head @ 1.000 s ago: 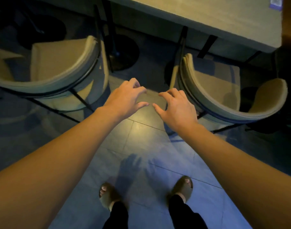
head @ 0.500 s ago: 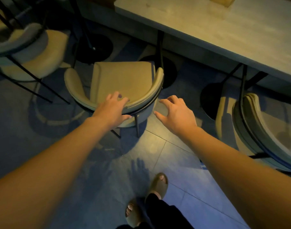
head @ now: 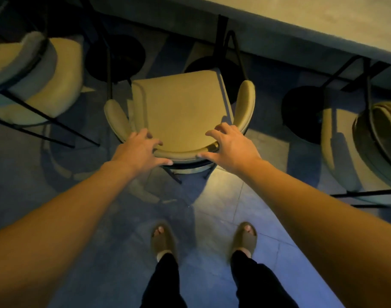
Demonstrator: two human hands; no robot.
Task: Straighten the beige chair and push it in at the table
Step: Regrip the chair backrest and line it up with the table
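The beige chair (head: 181,107) stands right in front of me, its seat facing the table (head: 301,18) and turned a little to the left. The seat is short of the table's edge. My left hand (head: 141,150) lies over the left part of the curved backrest, fingers inside the rim and thumb on the outer side. My right hand (head: 230,147) holds the right part of the same backrest in the same way. Both arms are stretched forward.
A second beige chair (head: 34,85) stands at the left and a third (head: 368,141) at the right, both close by. Black round table bases (head: 116,56) (head: 301,112) and thin black legs sit under the table. My sandalled feet (head: 163,241) stand on the tiled floor behind the chair.
My view swung left and settled on the middle chair. My left hand reached the backrest first; now my right hand has come onto it too, and the chair sits squarer to me.
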